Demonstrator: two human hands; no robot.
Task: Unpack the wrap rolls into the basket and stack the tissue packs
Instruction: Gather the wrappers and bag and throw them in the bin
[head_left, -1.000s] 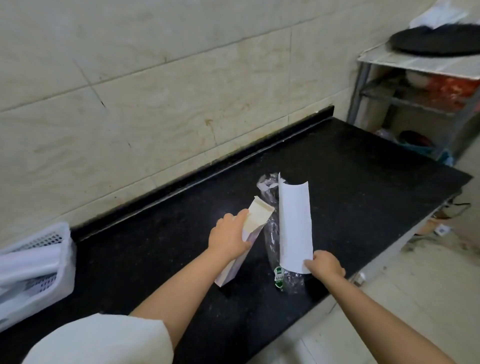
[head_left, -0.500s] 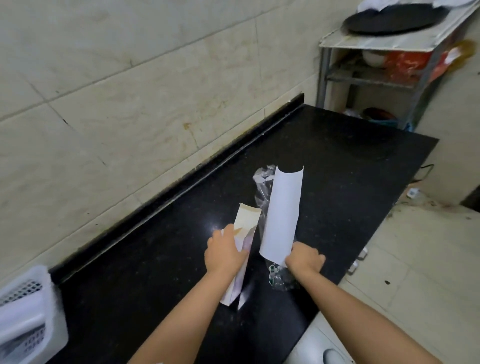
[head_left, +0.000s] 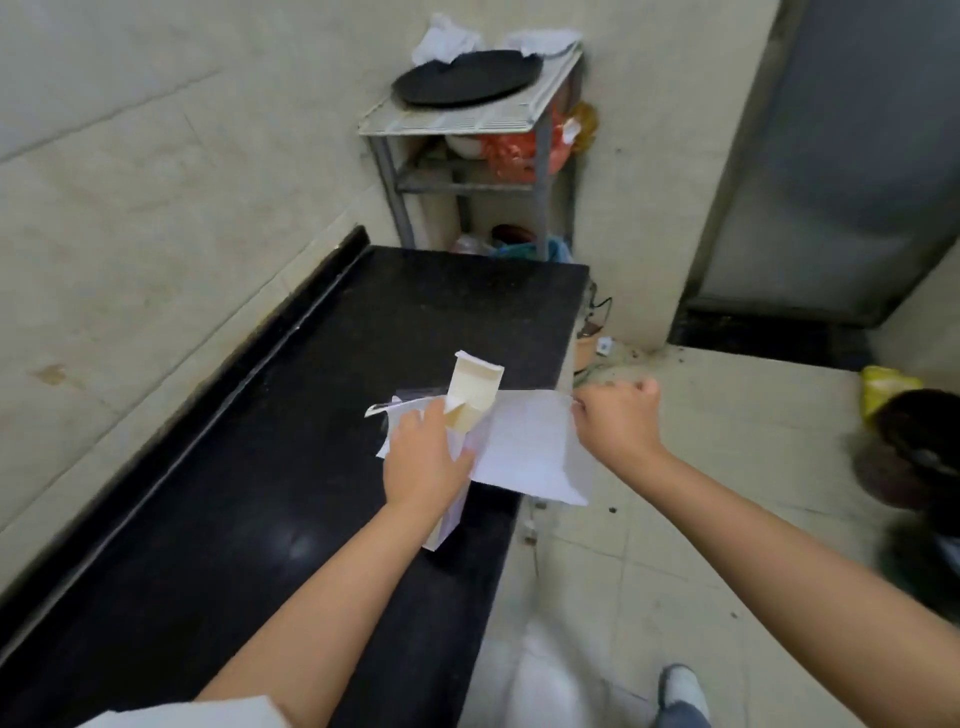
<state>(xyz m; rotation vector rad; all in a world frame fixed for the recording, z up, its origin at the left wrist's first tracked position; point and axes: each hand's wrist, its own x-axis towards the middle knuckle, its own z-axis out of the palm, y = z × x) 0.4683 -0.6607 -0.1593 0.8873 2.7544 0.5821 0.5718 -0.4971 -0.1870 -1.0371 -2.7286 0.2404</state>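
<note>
Carton (head_left: 470, 402) lower half hidden behind left hand (head_left: 423, 457); dark object (head_left: 919, 447) at right edge blurred, cut off.

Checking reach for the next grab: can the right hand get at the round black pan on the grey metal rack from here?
Probably not as things stand. The right hand is shut on the white paper sheet, and the round black pan sits atop the grey metal rack beyond the black counter's far end.

A long, glossy black stone tabletop (head_left: 291, 467) runs along the pale tiled wall, with a raised black lip along its wall edge. Nothing can be made out lying directly on its bare surface. Past its far end stands a grey metal shelf rack (head_left: 467, 124), a round black pan (head_left: 467, 78) on its top tier.
</note>
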